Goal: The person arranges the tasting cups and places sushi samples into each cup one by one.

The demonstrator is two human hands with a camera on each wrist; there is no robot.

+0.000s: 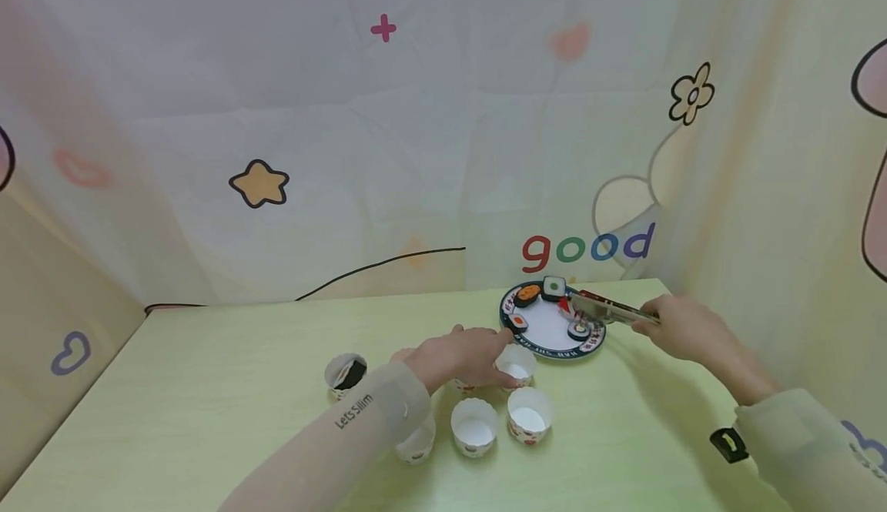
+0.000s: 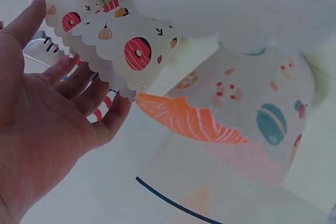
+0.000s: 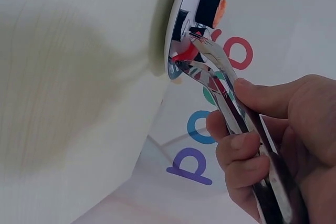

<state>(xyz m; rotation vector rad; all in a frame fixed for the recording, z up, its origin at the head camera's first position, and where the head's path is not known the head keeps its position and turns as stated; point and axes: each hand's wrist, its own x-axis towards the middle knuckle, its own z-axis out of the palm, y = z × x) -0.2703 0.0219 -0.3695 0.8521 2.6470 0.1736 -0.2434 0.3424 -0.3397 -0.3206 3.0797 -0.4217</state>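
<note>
My right hand (image 1: 686,327) grips metal tongs (image 3: 231,98). Their tips close around a red-topped sushi piece (image 3: 186,53) at the right side of a round blue-rimmed plate (image 1: 550,353). Also on the plate are an orange-topped roll (image 1: 528,294), a white roll with a green centre (image 1: 553,287) and two smaller rolls. My left hand (image 1: 467,354) holds a white paper cup (image 1: 518,363) beside the plate, thumb and fingers on either side of it. Close by in the left wrist view, another patterned cup (image 2: 257,108) contains an orange salmon sushi piece (image 2: 184,119).
Several paper cups stand around my left forearm, including two front ones, a middle cup (image 1: 474,427) and a right cup (image 1: 530,416). A far-left cup (image 1: 338,366) contains a black-and-white piece (image 1: 352,375). Behind the table (image 1: 208,404) hangs a printed curtain (image 1: 346,150).
</note>
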